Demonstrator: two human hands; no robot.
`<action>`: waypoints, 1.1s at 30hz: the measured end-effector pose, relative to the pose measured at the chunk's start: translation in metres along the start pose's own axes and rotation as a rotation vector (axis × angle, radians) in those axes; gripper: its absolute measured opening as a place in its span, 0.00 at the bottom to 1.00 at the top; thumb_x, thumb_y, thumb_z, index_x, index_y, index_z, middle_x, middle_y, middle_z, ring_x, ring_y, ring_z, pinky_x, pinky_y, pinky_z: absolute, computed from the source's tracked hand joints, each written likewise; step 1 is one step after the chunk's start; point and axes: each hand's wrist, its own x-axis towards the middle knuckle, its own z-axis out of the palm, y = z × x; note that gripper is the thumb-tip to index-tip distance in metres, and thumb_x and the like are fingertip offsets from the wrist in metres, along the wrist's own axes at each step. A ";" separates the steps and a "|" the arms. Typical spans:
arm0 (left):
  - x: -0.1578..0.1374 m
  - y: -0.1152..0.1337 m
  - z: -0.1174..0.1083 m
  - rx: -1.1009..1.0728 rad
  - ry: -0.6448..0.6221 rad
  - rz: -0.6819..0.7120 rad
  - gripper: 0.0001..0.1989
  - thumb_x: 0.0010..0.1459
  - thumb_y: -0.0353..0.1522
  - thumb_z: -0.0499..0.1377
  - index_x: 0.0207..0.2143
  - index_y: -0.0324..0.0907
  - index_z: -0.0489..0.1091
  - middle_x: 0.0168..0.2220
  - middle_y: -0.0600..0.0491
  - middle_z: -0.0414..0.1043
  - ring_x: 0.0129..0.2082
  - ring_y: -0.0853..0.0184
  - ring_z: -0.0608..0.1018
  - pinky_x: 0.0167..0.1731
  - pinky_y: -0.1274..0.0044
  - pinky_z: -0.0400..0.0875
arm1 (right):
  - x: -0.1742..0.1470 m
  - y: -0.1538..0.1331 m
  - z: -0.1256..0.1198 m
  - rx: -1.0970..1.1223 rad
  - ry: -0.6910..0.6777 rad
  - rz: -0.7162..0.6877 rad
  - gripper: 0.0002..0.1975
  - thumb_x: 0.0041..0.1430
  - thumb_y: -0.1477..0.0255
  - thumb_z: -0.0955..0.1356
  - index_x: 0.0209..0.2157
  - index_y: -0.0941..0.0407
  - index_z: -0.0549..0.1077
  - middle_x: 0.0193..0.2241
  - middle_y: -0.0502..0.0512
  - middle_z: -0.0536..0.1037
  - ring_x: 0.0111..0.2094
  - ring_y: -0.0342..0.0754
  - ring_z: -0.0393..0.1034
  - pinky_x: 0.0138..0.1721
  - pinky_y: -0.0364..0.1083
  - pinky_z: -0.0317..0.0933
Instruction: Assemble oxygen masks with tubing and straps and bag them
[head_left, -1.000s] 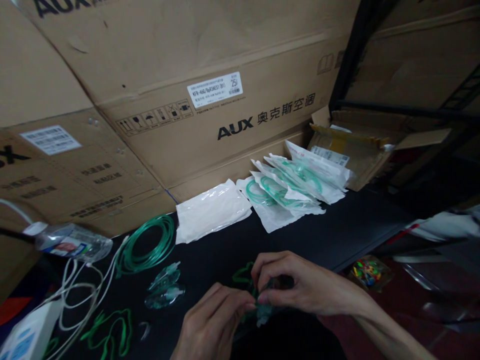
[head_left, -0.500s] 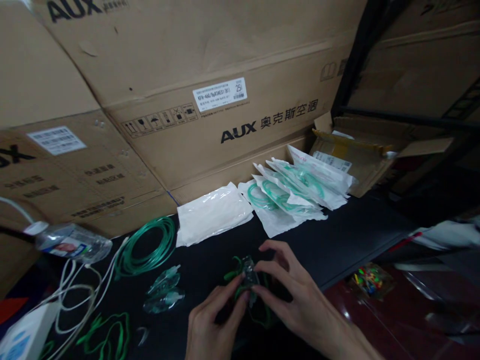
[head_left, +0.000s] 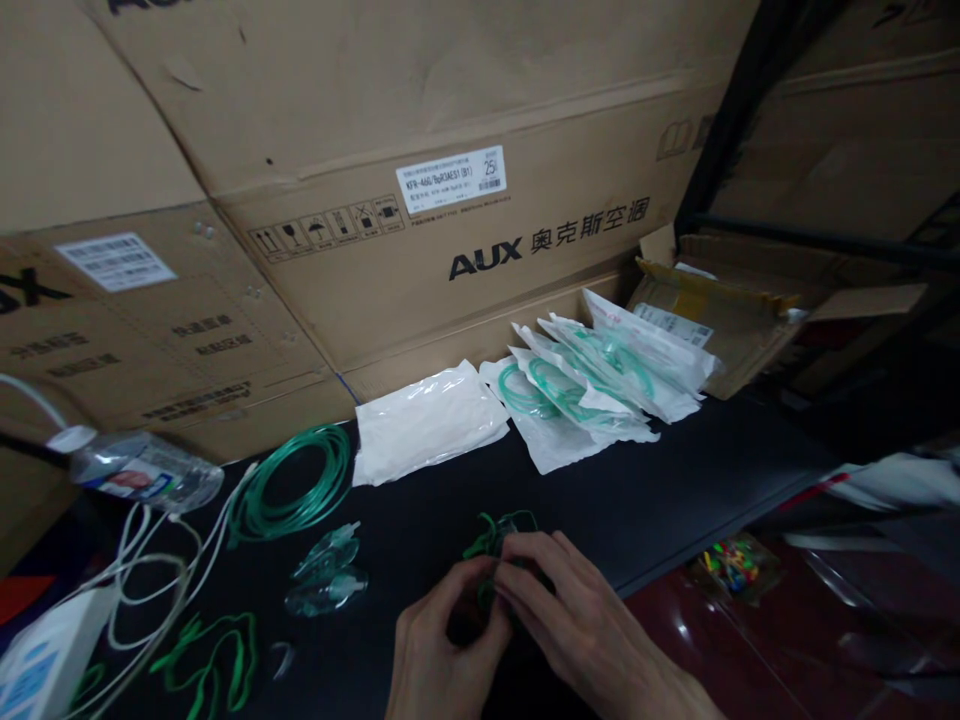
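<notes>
My left hand (head_left: 446, 635) and my right hand (head_left: 574, 625) meet at the front of the black tabletop. Between their fingertips is a small clear oxygen mask (head_left: 516, 522) with a green elastic strap (head_left: 486, 535). My fingers cover most of the mask, and its underside is hidden. Both hands are closed, thumbs and fingers pinched together on it. To the left lie two more clear-green masks (head_left: 328, 590), side by side. Loose green straps (head_left: 214, 660) rest nearer the front edge, with a small clear piece (head_left: 282, 660) beside them.
Behind stand large cardboard boxes (head_left: 360, 290). Coiled green tubing (head_left: 296, 490), a white packet (head_left: 427, 425) and several pouches with green tubing (head_left: 577, 385) line the back. A plastic bottle (head_left: 150, 470), white cables (head_left: 161, 570) and an open carton (head_left: 720, 310) flank them.
My right hand's raised fingers have come down and folded over the mask, closer to my left hand. The mask is now more covered. The camera view has shifted slightly.
</notes>
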 end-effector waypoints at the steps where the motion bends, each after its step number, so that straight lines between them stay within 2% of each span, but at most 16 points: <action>1: 0.000 0.000 0.001 -0.007 0.001 -0.021 0.11 0.58 0.32 0.63 0.43 0.47 0.81 0.32 0.57 0.85 0.28 0.68 0.85 0.30 0.83 0.78 | 0.001 0.000 0.000 -0.032 -0.019 -0.018 0.14 0.71 0.83 0.59 0.51 0.58 0.71 0.45 0.63 0.79 0.44 0.54 0.78 0.47 0.55 0.74; 5: -0.002 -0.005 0.002 -0.074 0.006 -0.096 0.10 0.59 0.33 0.62 0.42 0.47 0.81 0.34 0.55 0.86 0.32 0.65 0.86 0.34 0.82 0.79 | 0.003 0.000 -0.001 -0.101 -0.077 -0.045 0.14 0.70 0.84 0.58 0.49 0.60 0.70 0.45 0.65 0.79 0.43 0.56 0.78 0.45 0.56 0.75; 9: -0.006 -0.011 -0.001 -0.161 0.083 -0.143 0.09 0.59 0.35 0.63 0.40 0.47 0.82 0.35 0.53 0.87 0.34 0.64 0.87 0.35 0.82 0.80 | -0.003 0.004 0.000 -0.103 -0.136 0.000 0.15 0.69 0.85 0.59 0.52 0.59 0.68 0.49 0.66 0.76 0.45 0.57 0.76 0.45 0.58 0.76; 13: -0.007 -0.015 -0.002 -0.229 0.141 -0.197 0.09 0.58 0.37 0.65 0.40 0.46 0.83 0.38 0.52 0.87 0.36 0.63 0.88 0.35 0.82 0.80 | -0.010 0.004 0.003 0.026 -0.129 0.128 0.12 0.69 0.82 0.62 0.49 0.55 0.69 0.48 0.61 0.74 0.42 0.54 0.76 0.43 0.54 0.76; 18: -0.006 -0.017 0.001 -0.225 0.073 -0.171 0.11 0.58 0.36 0.65 0.42 0.48 0.83 0.39 0.54 0.87 0.38 0.62 0.88 0.39 0.81 0.81 | -0.007 -0.004 0.003 0.183 -0.080 0.173 0.16 0.69 0.80 0.65 0.55 0.51 0.67 0.49 0.59 0.75 0.45 0.53 0.76 0.46 0.53 0.76; 22: -0.005 -0.012 0.001 -0.170 0.040 -0.131 0.11 0.58 0.35 0.64 0.43 0.48 0.83 0.37 0.56 0.87 0.36 0.62 0.88 0.37 0.81 0.82 | -0.007 -0.003 0.005 0.132 -0.094 0.144 0.16 0.69 0.82 0.64 0.54 0.53 0.68 0.47 0.58 0.77 0.43 0.53 0.77 0.47 0.55 0.76; 25: -0.006 -0.006 0.004 -0.137 0.074 -0.110 0.11 0.57 0.34 0.64 0.41 0.48 0.84 0.34 0.56 0.87 0.30 0.63 0.87 0.33 0.81 0.81 | -0.010 0.000 0.006 0.062 -0.130 0.078 0.19 0.67 0.85 0.62 0.55 0.55 0.68 0.48 0.61 0.78 0.46 0.55 0.77 0.52 0.60 0.73; 27: -0.007 -0.003 0.006 -0.139 0.097 -0.118 0.10 0.57 0.33 0.64 0.40 0.48 0.83 0.34 0.56 0.87 0.30 0.64 0.87 0.33 0.81 0.81 | -0.010 0.001 0.006 0.025 -0.148 0.050 0.21 0.65 0.87 0.63 0.54 0.55 0.68 0.48 0.61 0.79 0.47 0.57 0.77 0.52 0.64 0.72; 30: -0.005 0.000 0.007 -0.151 0.079 -0.139 0.17 0.57 0.31 0.62 0.49 0.48 0.80 0.36 0.55 0.86 0.31 0.66 0.87 0.34 0.81 0.80 | -0.009 0.003 0.007 0.005 -0.179 0.046 0.21 0.63 0.89 0.64 0.53 0.55 0.68 0.48 0.62 0.79 0.45 0.58 0.77 0.49 0.64 0.74; 32: -0.003 0.002 0.006 -0.131 0.034 -0.102 0.22 0.58 0.30 0.60 0.56 0.49 0.76 0.39 0.55 0.86 0.34 0.66 0.87 0.35 0.80 0.80 | -0.008 0.003 0.007 0.013 -0.207 0.068 0.21 0.62 0.89 0.64 0.53 0.55 0.68 0.49 0.62 0.78 0.45 0.58 0.76 0.48 0.62 0.75; 33: -0.001 0.002 0.005 -0.112 0.017 -0.061 0.22 0.59 0.29 0.60 0.56 0.49 0.76 0.42 0.54 0.86 0.36 0.66 0.87 0.37 0.80 0.81 | -0.008 0.003 0.007 0.028 -0.225 0.086 0.21 0.62 0.89 0.65 0.52 0.56 0.68 0.49 0.62 0.78 0.45 0.58 0.76 0.47 0.60 0.75</action>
